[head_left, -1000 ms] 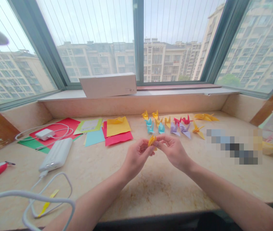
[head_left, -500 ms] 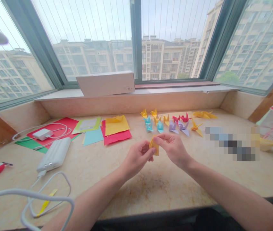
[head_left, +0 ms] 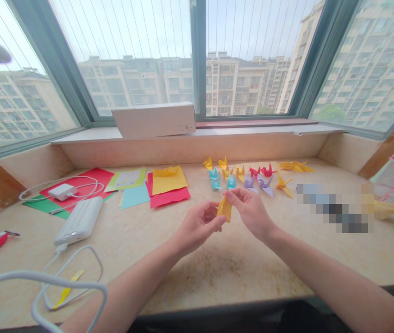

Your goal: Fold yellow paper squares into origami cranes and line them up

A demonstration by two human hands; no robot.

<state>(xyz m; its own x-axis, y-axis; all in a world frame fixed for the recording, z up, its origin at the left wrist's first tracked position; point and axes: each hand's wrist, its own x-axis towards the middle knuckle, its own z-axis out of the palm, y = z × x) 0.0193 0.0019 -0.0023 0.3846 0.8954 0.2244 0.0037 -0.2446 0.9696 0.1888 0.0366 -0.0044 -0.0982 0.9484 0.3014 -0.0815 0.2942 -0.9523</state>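
Note:
A small folded piece of yellow origami paper (head_left: pixel 224 211) is held up over the counter between both hands. My left hand (head_left: pixel 202 221) pinches its lower left side, the thumb lying across the front. At the top edge, my right hand (head_left: pixel 250 210) grips it between thumb and fingers. Parts of the paper are hidden behind the fingertips. Just beyond the hands stand several folded paper cranes: yellow (head_left: pixel 240 173), light blue (head_left: pixel 231 181), red (head_left: pixel 269 170) and purple (head_left: pixel 265 184).
Coloured paper sheets (head_left: pixel 169 180) lie at the left, near a white power bank (head_left: pixel 78 221) with cables (head_left: pixel 89 249). A white box (head_left: pixel 153 121) rests on the sill. More yellow folded paper (head_left: pixel 296 166) is at the back right. A patch at the right is pixelated.
The yellow paper now shows a wider, tapering face between my hands. My right hand has shifted slightly up and tilted at the paper's top; my left hand keeps its pinch.

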